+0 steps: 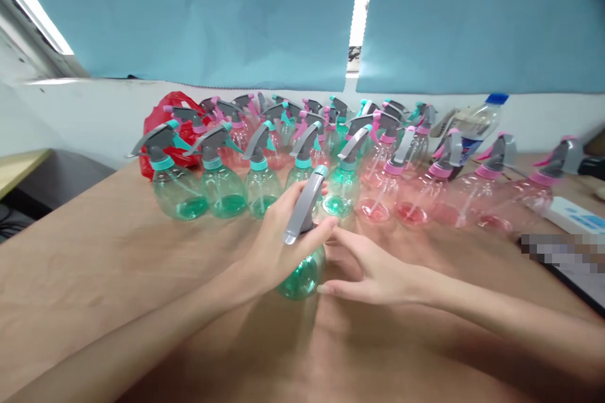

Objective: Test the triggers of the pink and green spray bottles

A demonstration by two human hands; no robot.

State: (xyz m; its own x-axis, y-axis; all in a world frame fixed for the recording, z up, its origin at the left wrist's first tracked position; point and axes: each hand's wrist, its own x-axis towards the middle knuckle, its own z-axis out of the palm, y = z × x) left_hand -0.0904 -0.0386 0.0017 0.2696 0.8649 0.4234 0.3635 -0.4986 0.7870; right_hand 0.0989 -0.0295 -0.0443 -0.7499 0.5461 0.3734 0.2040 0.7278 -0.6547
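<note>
A green spray bottle (302, 277) with a grey trigger head stands close in front of me on the table. My left hand (281, 230) is closed around its neck, just below the head. From the right side, my right hand (373, 264) cups the same bottle's body, its thumb tip at the lower edge; the other fingertips are partly hidden behind my left thumb. Just beyond is a row of spray bottles: several green ones (222, 192) with turquoise collars on the left, several pink ones (380, 195) with pink collars on the right.
More spray bottles (239, 132) crowd the back of the wooden table (85, 271). A red plastic bag (149, 132) lies behind at left. At right are a blue-capped bottle (482, 119), a white box (579, 217) and a dark-edged flat object (574, 274).
</note>
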